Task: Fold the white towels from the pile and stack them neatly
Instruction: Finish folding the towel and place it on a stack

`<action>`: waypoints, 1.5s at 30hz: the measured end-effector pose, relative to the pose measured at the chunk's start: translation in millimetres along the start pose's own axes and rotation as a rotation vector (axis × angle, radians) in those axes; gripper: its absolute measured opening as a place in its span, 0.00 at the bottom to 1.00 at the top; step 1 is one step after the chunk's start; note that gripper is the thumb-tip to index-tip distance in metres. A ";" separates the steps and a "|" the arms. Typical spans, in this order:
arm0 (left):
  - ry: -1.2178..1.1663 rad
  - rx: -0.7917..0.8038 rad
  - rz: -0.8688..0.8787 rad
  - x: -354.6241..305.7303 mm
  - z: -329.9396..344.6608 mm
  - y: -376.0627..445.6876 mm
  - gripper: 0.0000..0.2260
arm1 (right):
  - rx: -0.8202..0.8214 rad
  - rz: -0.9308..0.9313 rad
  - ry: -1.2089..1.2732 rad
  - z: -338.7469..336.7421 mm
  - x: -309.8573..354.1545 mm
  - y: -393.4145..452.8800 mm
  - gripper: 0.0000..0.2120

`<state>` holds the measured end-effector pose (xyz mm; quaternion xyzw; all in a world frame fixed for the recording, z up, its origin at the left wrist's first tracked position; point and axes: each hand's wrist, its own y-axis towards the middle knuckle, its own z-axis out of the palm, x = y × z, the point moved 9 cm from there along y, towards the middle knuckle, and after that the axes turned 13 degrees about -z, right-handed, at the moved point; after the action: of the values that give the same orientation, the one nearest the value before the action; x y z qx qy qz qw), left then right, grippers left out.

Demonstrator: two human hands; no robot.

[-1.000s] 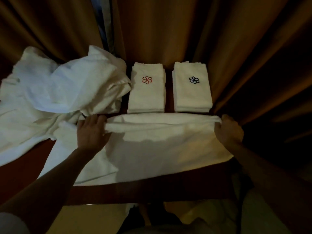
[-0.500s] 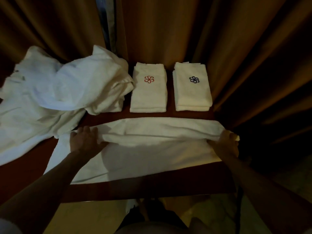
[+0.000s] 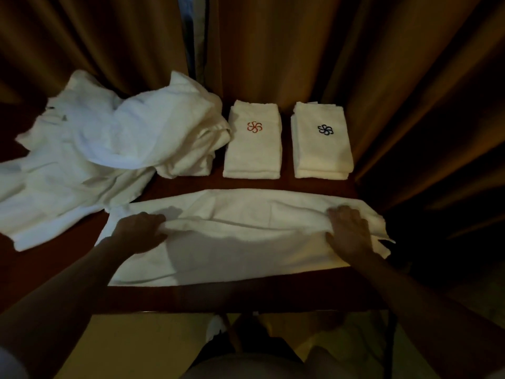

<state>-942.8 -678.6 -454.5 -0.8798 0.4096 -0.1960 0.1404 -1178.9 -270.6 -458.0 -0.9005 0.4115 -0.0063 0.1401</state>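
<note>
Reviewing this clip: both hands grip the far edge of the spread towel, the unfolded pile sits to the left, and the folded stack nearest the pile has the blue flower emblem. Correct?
Not quite. In the head view, the folded stack nearest the pile carries the red emblem; the blue one is on the right-hand stack. The rest holds: the left hand and right hand grip the far edge of the spread towel, and the unfolded pile sits to the left.

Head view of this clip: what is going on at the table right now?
A person is folding a white towel spread across the near part of a dark wooden table. The left hand and right hand each grip the towel's far edge, folded toward the near edge. An unfolded pile of white towels lies at the left. Behind the towel are two folded stacks: a red-flower towel stack and a blue-flower towel stack.
</note>
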 end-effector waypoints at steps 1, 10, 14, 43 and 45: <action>0.001 -0.095 -0.052 4.7 -6.8 -0.2 0.19 | 0.002 -0.085 0.029 -0.8 18.7 2.4 0.26; -0.242 -0.582 0.163 -27.5 -29.4 -43.1 0.28 | -0.286 -0.311 0.024 -18.7 67.1 -22.0 0.18; -0.410 -0.390 0.656 -157.4 -29.3 -94.5 0.21 | -0.225 -0.464 0.104 -8.9 82.6 -36.3 0.19; -0.376 0.154 0.277 -248.8 3.5 -99.0 0.27 | -0.008 -0.506 -0.066 4.7 52.5 -103.6 0.20; -0.365 0.104 0.246 -245.2 6.3 -94.5 0.20 | -0.066 -0.467 -0.114 5.0 45.5 -106.9 0.08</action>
<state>-1021.1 -428.8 -477.9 -0.8358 0.4709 -0.0360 0.2802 -1069.2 -236.6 -440.0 -0.9743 0.1834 0.0255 0.1283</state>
